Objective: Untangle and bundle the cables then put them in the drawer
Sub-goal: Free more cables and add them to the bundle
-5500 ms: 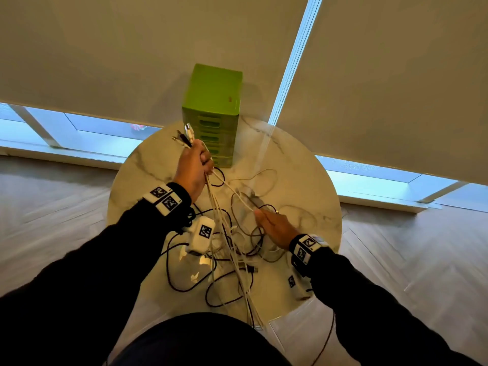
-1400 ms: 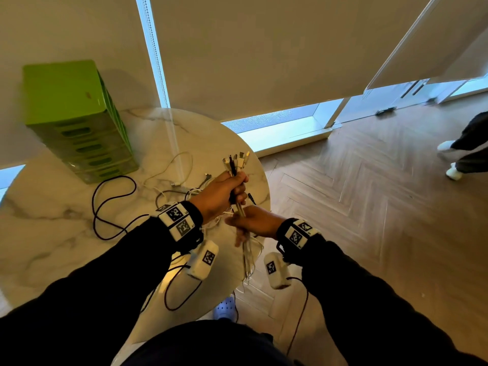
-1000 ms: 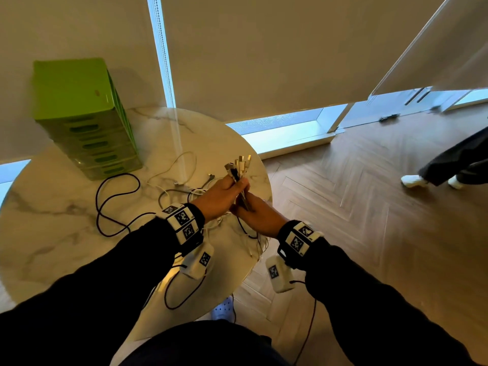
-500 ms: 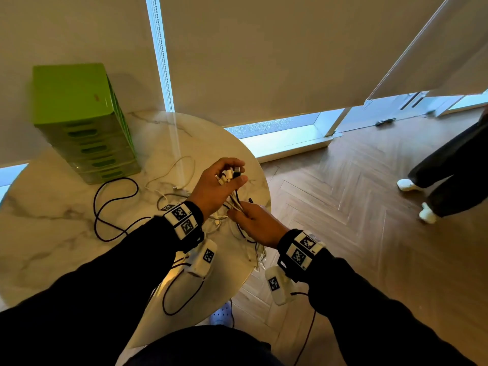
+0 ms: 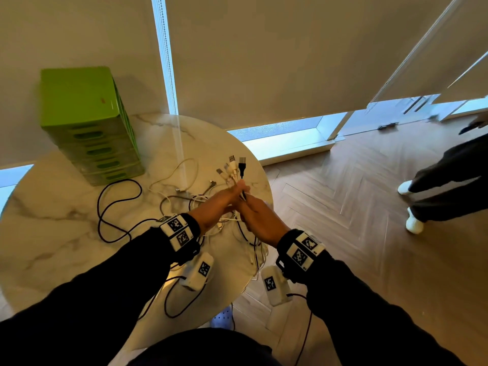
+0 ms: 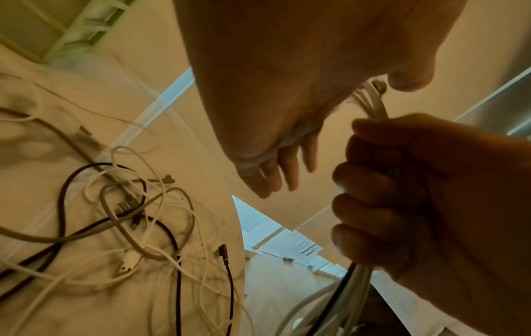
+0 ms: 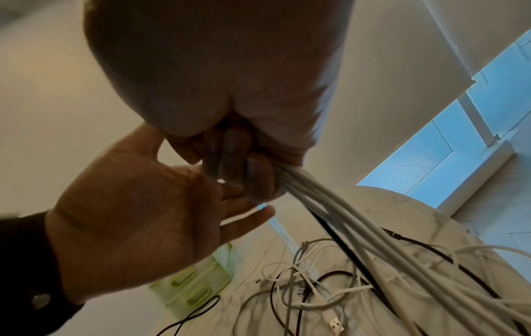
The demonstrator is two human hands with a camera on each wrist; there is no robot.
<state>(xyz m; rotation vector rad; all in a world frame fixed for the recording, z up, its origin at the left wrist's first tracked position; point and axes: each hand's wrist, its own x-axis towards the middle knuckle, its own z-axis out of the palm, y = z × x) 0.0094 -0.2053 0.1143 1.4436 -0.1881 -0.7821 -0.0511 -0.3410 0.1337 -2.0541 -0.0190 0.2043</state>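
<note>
Several white cables and one black one form a bundle (image 5: 233, 171) whose plug ends stick up above my two hands. My right hand (image 5: 260, 219) grips this bundle (image 7: 330, 204) just below the plugs, fingers curled round it (image 6: 402, 204). My left hand (image 5: 219, 203) lies against the right one with its fingers straight (image 6: 276, 177) and its palm showing (image 7: 143, 204); its thumb sits by the cable ends. The bundle's lower lengths trail into a tangle of loose cables (image 6: 129, 216) on the round marble table (image 5: 52, 233). A green drawer unit (image 5: 89, 128) stands at the table's far left, drawers shut.
A long black cable (image 5: 118, 207) loops across the table between the drawer unit and my hands. My hands are over the table's right edge, above wooden floor. Another person's legs (image 5: 449, 186) stand on the floor to the right. Blinds cover the windows behind.
My left hand, which gripped the plug ends, has opened its fingers. My right hand has slid up and now grips the bundle just under the plugs.
</note>
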